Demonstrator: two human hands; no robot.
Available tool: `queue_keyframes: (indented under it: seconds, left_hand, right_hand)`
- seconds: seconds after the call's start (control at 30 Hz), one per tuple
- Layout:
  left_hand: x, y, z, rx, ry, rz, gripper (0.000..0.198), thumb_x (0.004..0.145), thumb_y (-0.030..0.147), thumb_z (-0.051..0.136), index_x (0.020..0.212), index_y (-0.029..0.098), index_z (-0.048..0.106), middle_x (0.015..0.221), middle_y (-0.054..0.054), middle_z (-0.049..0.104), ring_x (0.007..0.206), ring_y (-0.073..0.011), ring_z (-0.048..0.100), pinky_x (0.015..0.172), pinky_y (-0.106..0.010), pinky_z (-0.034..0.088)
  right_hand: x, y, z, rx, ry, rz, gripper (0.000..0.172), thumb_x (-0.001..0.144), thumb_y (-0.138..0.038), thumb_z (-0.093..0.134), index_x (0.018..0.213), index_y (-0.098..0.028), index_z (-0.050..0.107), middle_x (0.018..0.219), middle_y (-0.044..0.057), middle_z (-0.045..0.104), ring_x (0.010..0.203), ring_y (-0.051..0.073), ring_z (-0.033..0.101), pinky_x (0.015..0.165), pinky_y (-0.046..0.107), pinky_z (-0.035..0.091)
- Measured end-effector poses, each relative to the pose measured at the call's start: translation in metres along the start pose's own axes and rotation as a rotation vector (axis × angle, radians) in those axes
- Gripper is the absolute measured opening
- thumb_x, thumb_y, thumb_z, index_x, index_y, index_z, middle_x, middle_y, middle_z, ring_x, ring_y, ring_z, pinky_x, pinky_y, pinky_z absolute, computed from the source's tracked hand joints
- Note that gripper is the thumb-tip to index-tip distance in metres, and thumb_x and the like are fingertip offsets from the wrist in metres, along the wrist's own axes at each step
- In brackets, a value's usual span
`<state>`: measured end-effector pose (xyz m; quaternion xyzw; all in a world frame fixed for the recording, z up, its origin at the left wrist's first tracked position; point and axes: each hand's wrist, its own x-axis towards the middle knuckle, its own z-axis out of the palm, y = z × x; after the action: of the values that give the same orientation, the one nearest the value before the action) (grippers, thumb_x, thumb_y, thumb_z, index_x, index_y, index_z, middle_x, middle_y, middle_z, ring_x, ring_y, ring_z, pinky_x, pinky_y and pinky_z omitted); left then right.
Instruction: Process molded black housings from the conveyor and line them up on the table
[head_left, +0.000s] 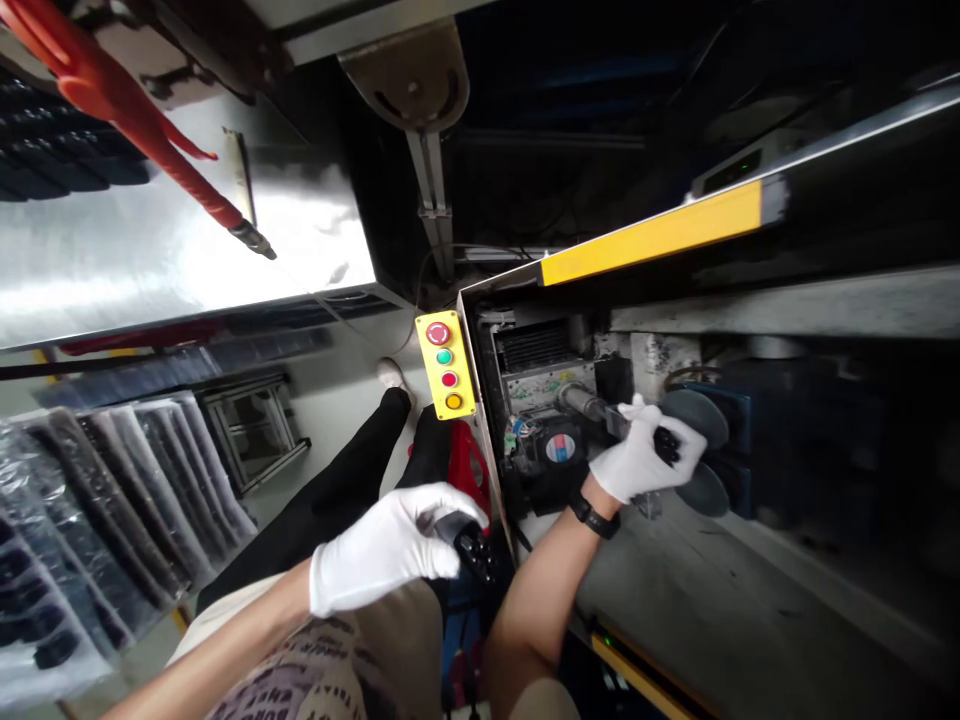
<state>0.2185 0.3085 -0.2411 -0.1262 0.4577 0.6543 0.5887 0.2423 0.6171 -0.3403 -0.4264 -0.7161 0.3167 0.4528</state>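
My left hand (394, 540), in a white glove, is closed around a small black glossy part (469, 545) in front of my lap. Reaching into the machine on the right, my gloved right hand (646, 452) has its fingers curled around another black part (666, 445). That hand is beside two grey round discs (697, 418) and close to a metal spindle (583, 400). A black fan with a red and blue label (560, 448) sits just left of it. The exact kind of the black parts cannot be made out.
A yellow control box (445, 365) with several buttons is fixed at the machine's edge. An orange air gun (150, 110) hangs over a metal table (315, 220). Plastic-wrapped trays (112, 500) stand at left. A yellow bar (652, 235) runs along the opening's upper edge.
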Motion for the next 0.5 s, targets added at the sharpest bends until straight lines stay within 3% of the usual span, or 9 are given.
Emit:
queue_keyframes:
  seconds: [0.2,0.4,0.5]
  left_hand:
    - [0.000,-0.002,-0.004,-0.021,0.080,0.057,0.048,0.060,0.042,0.108,0.104,0.031,0.090,0.105,0.004,0.086,0.099,-0.0228,0.077,0.092,-0.036,0.061]
    - [0.001,0.004,-0.005,0.004,0.136,0.075,0.049,0.058,0.045,0.108,0.102,0.031,0.090,0.102,0.006,0.085,0.099,-0.0219,0.077,0.093,-0.035,0.061]
    - [-0.002,0.012,-0.006,-0.008,0.160,0.082,0.053,0.057,0.051,0.107,0.103,0.031,0.090,0.102,0.007,0.085,0.100,-0.0207,0.077,0.095,-0.034,0.060]
  right_hand:
    - [0.001,-0.001,0.001,-0.004,-0.002,-0.023,0.021,0.088,-0.026,0.076,0.079,-0.024,0.057,0.069,-0.004,0.068,0.059,0.018,0.072,0.075,0.043,0.072]
    - [0.003,-0.001,-0.002,0.006,-0.010,-0.010,0.017,0.081,-0.019,0.077,0.079,-0.022,0.061,0.067,-0.004,0.067,0.057,0.020,0.072,0.074,0.045,0.072]
    - [0.004,0.004,-0.006,-0.014,-0.070,0.058,0.023,0.082,-0.025,0.077,0.082,-0.025,0.054,0.069,-0.007,0.062,0.058,0.018,0.068,0.083,0.051,0.072]
